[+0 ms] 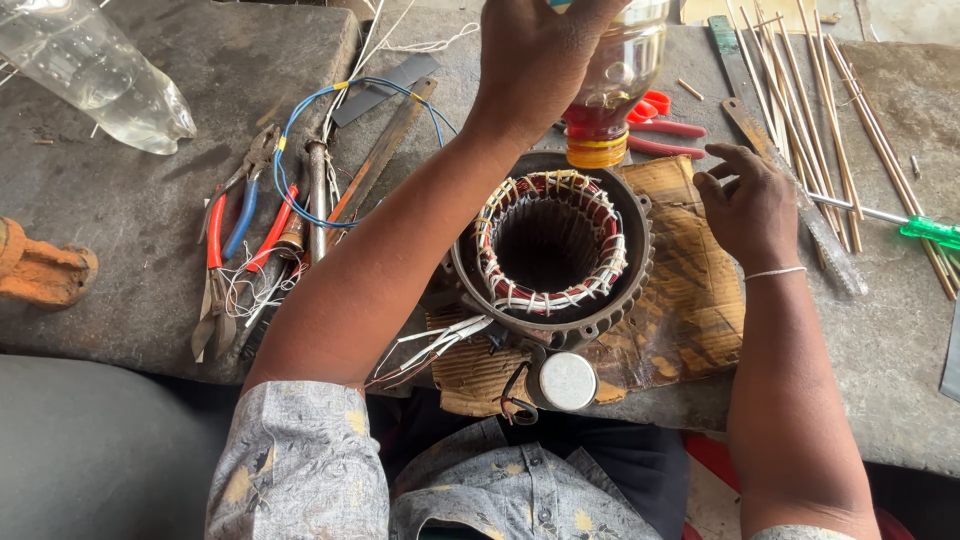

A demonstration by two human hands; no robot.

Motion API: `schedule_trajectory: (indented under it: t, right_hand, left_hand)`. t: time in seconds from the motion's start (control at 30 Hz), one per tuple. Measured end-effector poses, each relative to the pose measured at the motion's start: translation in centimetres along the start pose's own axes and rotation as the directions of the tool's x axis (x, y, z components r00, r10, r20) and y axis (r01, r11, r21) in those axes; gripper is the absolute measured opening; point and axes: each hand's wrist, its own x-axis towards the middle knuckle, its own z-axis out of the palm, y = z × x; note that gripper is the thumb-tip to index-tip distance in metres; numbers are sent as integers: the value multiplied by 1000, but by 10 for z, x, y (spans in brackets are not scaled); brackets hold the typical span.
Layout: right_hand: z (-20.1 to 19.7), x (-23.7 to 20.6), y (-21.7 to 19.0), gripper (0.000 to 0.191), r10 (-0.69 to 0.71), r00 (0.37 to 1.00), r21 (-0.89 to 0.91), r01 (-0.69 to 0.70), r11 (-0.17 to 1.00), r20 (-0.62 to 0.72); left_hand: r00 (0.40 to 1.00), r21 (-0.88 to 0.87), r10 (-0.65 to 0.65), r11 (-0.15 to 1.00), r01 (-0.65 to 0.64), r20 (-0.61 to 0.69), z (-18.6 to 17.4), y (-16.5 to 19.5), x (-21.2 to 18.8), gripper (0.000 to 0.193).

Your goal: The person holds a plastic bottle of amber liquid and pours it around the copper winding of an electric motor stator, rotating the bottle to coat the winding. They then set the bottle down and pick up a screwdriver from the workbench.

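Observation:
My left hand (535,55) grips a clear plastic bottle (615,80) turned mouth down, with red liquid and a yellow neck, held just above the far rim of a round motor stator (550,245). The stator has a dark metal housing, red and white tied windings and white leads trailing out at its near left. It sits on a torn piece of brown cardboard (690,300). My right hand (750,205) rests on the cardboard to the right of the stator, fingers loosely curled and holding nothing.
Pliers with red and blue handles (225,250), a blue wire loop (300,160) and a hacksaw blade lie left. Thin wooden sticks (830,110), red-handled scissors (665,125) and a green-handled screwdriver (925,230) lie right. A clear bottle (95,70) lies far left. A round silver capacitor (567,382) hangs near the bench edge.

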Motion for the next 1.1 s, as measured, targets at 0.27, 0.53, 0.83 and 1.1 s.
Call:
schedule_trajectory:
  t: [0.27, 0.53, 0.83, 1.1]
  right_hand:
    - [0, 1, -1, 36, 8, 1000, -18, -8, 1000, 5]
    - [0, 0, -1, 37, -19, 1000, -30, 19, 999, 3]
    - [0, -1, -1, 38, -2, 1000, -2, 2, 1000, 7]
    - [-1, 0, -1, 36, 0, 1000, 5, 0, 1000, -1]
  left_hand:
    - [993, -64, 114, 992, -113, 16, 6, 1, 2, 53]
    - [997, -37, 61, 998, -59, 56, 3, -2, 0, 52]
    - [996, -31, 62, 998, -60, 62, 6, -3, 1, 55]
    - [991, -78, 118, 991, -112, 67, 24, 10, -3, 61]
